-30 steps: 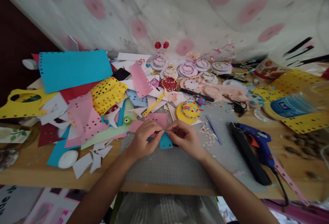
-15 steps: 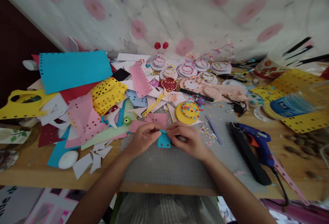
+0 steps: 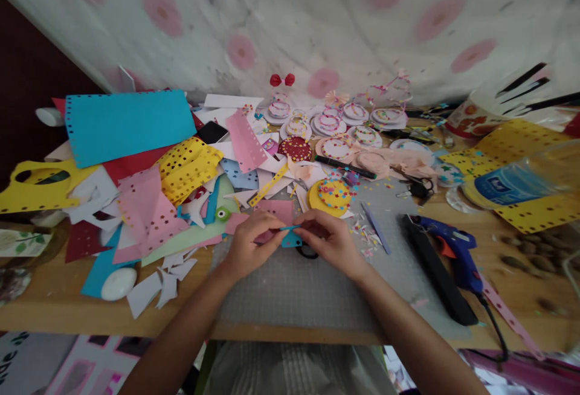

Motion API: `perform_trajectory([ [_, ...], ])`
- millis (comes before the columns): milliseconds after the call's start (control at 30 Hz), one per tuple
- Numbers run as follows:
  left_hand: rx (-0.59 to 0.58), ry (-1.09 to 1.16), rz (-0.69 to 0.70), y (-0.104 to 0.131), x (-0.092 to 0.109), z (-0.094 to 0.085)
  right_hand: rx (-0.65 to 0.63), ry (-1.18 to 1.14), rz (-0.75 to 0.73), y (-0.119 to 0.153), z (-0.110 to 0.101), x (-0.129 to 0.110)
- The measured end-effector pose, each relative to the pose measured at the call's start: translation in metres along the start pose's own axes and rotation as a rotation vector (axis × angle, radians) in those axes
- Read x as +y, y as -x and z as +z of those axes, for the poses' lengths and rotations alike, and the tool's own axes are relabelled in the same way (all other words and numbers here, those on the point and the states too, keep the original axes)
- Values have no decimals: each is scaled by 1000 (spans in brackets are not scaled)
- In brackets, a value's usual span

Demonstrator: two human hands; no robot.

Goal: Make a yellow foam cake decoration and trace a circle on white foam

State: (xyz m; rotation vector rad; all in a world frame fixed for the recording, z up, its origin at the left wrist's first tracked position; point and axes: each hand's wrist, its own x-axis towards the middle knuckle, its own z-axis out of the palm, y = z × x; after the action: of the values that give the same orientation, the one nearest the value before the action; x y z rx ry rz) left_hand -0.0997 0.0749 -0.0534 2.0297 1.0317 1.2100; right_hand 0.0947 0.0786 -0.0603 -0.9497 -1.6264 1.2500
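Observation:
A small piece of blue paper [image 3: 291, 239] with punched holes is pinched between both hands over the grey cutting mat [image 3: 299, 298]. Its upper edge is folded into a narrow strip. My left hand [image 3: 256, 241] grips the left end with thumb and fingers. On the other end, my right hand [image 3: 330, 241] is closed the same way. A black loop [image 3: 308, 253], perhaps a scissor handle, shows partly under the right hand. Just beyond the hands are pink paper [image 3: 277, 209] and a yellow round paper piece [image 3: 321, 200] topped with a ring of coloured stars.
Coloured paper sheets and scraps [image 3: 149, 202] pile up at left. Several decorated paper rounds [image 3: 328, 122] stand at the back. To the right lie a purple tweezer-like tool [image 3: 375, 228], a black bar-shaped tool [image 3: 437, 271], a blue glue gun [image 3: 457, 250] and a plastic bottle [image 3: 512, 183].
The blue paper has been folded or tilted, so less of its face shows and a narrow strip lies along its top. More of the black loop is visible.

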Motion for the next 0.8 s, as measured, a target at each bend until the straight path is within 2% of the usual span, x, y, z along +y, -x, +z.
perform_trajectory([
  [233, -2, -115, 85, 0, 3, 3, 28, 163, -59, 0, -1, 1],
  [367, 22, -144, 116, -1, 3, 3, 2, 121, -19, 0, -1, 1],
  [467, -12, -187, 183, -1, 3, 1, -30, 97, -14, 0, -1, 0],
  [667, -79, -367, 380, 5, 2, 0, -68, 250, -105, 4, 1, -7],
  [800, -112, -405, 385, 5, 1, 1, -42, 308, -144, 5, 4, -5],
])
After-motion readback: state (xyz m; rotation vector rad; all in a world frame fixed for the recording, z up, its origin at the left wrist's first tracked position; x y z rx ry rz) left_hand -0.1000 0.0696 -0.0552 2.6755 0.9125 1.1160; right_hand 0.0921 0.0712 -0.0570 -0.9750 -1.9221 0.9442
